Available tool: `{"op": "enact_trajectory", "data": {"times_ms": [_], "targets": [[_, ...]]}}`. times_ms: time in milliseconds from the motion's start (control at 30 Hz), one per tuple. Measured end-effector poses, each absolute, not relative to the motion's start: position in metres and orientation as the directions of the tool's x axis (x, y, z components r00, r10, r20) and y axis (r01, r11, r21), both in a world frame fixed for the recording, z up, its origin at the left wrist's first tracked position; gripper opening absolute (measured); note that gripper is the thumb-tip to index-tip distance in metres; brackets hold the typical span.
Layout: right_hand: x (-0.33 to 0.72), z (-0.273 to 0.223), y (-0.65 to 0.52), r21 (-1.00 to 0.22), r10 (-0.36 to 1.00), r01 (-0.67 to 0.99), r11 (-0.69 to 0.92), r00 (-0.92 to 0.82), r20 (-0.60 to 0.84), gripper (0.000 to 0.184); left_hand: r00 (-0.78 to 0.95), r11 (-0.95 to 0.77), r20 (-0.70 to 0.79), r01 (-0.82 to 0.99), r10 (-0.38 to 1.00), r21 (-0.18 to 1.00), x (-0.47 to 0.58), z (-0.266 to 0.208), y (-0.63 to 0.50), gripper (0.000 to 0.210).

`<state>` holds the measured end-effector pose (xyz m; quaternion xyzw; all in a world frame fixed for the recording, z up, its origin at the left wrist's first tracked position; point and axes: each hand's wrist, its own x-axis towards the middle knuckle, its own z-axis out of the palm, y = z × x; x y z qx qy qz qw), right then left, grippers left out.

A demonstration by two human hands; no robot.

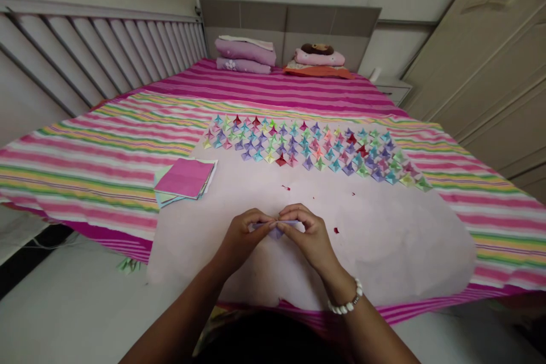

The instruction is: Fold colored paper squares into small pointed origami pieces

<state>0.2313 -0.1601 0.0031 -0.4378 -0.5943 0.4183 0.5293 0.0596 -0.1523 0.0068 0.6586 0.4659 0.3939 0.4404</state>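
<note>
A small folded piece of lavender paper (276,232) is pinched between both hands, low over the large pale sheet (396,239). My left hand (245,237) grips its left side with thumb and forefinger. On the other side, my right hand (310,233) holds it the same way, the thumbs almost meeting at the middle. Fingers hide most of the paper. Beyond the hands, many small folded paper pieces (307,163) in several colours stand in rows on the sheet. To the left lies a stack of square papers (184,177), pink on top.
Tiny red scraps (336,230) dot the sheet. It rests on a bed with a striped cover (85,170). Folded purple bedding (246,57) and a pink bundle (319,58) sit by the headboard (264,23). White rails (102,57) run along the left; a wardrobe (490,68) stands right.
</note>
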Motion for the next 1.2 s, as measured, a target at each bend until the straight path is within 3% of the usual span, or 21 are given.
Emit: {"op": "enact_trajectory", "data": {"times_ms": [300,533,633,733,833,1100,1200], "targets": [[0.234,0.003,-0.159,-0.975,0.972,0.002,0.224,-0.066,0.224,0.014,0.246,-0.295,0.209,0.398,0.946,0.869,0.065,0.016,-0.156,0.016],[0.251,-0.007,-0.153,-0.983,0.987,-0.098,0.157,-0.028,0.160,0.013,0.195,-0.135,0.075,0.315,0.978,0.939,0.055,0.019,-0.153,0.018],[0.254,-0.003,-0.153,-0.983,0.985,-0.068,0.168,-0.014,0.169,0.012,0.210,-0.091,0.025,0.310,0.977,0.946,0.054,0.020,-0.153,0.019],[0.249,0.003,-0.155,-0.993,0.989,0.021,0.114,-0.097,0.112,0.037,0.263,-0.131,0.037,0.349,0.964,0.928,0.059,0.021,-0.155,0.017],[0.240,0.007,-0.159,-0.999,0.984,0.025,0.037,-0.175,0.032,0.024,0.298,-0.179,0.066,0.374,0.952,0.910,0.064,0.021,-0.156,0.015],[0.238,0.003,-0.160,-1.000,0.992,-0.003,0.023,-0.121,0.023,0.018,0.183,0.140,-0.145,0.038,0.972,0.989,0.061,0.010,-0.151,0.026],[0.237,0.005,-0.160,-1.000,0.987,-0.012,0.003,-0.163,0.005,0.019,0.207,0.173,-0.172,0.015,0.963,0.985,0.060,0.009,-0.151,0.024]]}}
